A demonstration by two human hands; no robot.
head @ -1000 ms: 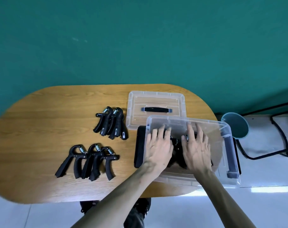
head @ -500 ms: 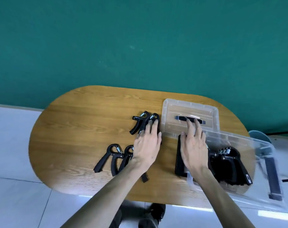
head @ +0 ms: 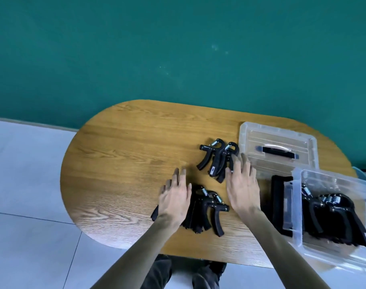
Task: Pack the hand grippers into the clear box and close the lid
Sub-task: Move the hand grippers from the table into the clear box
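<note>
Teal wall fills the upper half of the view, plain and matte, meeting a pale tiled floor along a low line at the left. Against that wall stands an oval wooden table with a warm oak grain and rounded ends; its near edge hangs over the grey-white tiles, and the person's dark shoes show below it.

On the table, two clusters of black hand grippers with small steel springs lie in the open. The far cluster sits near the middle of the tabletop, just left of the clear lid, which rests flat with its dark handle facing up. The near cluster lies closer to the front edge.

The left hand is flat, palm down, fingers spread wide, and covers the left side of the near cluster; it grips nothing that can be seen. The right hand is likewise open with fingers apart, lying between the two clusters, its fingertips reaching the right edge of the far cluster and close to the lid's corner. Whether those fingertips touch the grippers I cannot tell.

At the right edge of the table, the clear box stands open, partly over a black mat and reaching past the table's front corner. More hand grippers already lie inside it. The box's outer side is blurred.
</note>
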